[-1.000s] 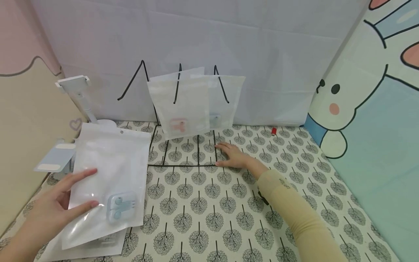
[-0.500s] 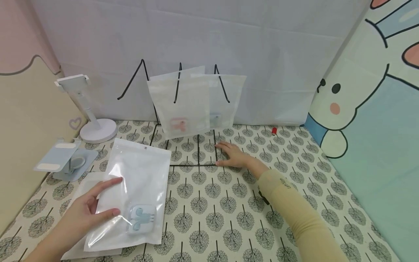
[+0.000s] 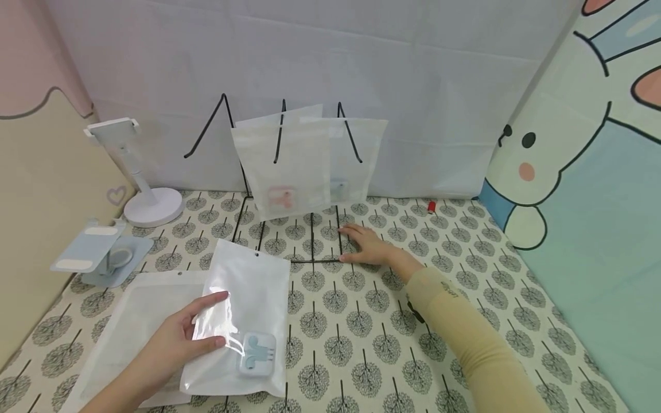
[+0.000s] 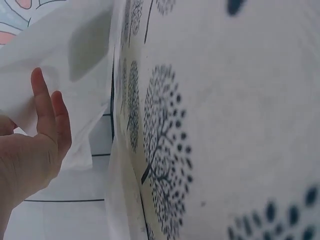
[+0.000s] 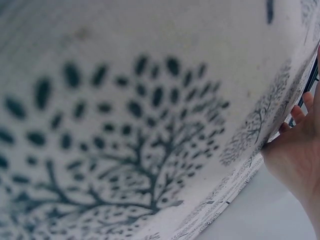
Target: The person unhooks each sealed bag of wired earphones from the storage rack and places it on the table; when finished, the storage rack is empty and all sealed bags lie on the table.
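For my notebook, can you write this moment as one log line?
Left hand: holds white pouch, blue earphones showing; right hand: rests at black rack base; rack: pouches hanging; second loose pouch: on patterned cloth

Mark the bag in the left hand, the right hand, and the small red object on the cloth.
Bag [image 3: 251, 307]: head view, middle of its upper face.
Right hand [image 3: 368, 246]: head view, back of the hand.
Small red object [image 3: 431, 207]: head view, its middle.

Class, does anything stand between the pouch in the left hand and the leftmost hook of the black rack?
Nothing visible does: the left hand holds the pouch in front of the rack, the leftmost hook is bare, and the hung pouches are to its right.
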`<state>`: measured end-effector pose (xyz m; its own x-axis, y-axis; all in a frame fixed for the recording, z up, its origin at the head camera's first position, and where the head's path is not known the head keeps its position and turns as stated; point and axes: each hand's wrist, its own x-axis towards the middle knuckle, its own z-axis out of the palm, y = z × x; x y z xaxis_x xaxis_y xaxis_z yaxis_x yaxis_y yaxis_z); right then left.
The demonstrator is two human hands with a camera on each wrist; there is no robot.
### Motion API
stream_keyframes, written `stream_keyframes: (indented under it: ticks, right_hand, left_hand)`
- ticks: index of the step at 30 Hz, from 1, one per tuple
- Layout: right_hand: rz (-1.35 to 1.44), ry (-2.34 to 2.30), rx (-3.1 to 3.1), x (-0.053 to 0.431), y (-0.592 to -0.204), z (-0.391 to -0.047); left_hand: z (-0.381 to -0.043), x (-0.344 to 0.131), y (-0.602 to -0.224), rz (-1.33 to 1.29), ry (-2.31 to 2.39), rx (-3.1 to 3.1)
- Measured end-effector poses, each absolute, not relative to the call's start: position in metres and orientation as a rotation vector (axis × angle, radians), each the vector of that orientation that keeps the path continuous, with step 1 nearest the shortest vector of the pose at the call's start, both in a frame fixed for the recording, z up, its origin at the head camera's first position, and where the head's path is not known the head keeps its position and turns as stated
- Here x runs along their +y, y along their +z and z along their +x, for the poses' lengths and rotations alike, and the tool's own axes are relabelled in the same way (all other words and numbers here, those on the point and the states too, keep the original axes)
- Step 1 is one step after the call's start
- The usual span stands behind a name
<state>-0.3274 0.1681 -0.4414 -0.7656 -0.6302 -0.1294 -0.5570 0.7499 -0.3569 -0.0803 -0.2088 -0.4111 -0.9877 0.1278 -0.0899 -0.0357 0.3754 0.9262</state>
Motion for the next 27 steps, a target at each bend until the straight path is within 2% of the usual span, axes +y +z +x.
stream_keyframes:
  ticks: [15,27]
  right_hand:
    - [-0.912,-0.437,2.704,0.168,-0.441,-0.326]
    - [-0.912,-0.439,2.703,0.169,-0.443,-0.327]
  left_hand:
    - [-0.087,-0.189,-0.419,0.090,1.431,2.521]
    - [-0.097,-0.194,-0.418,0.397,0.823,2.857]
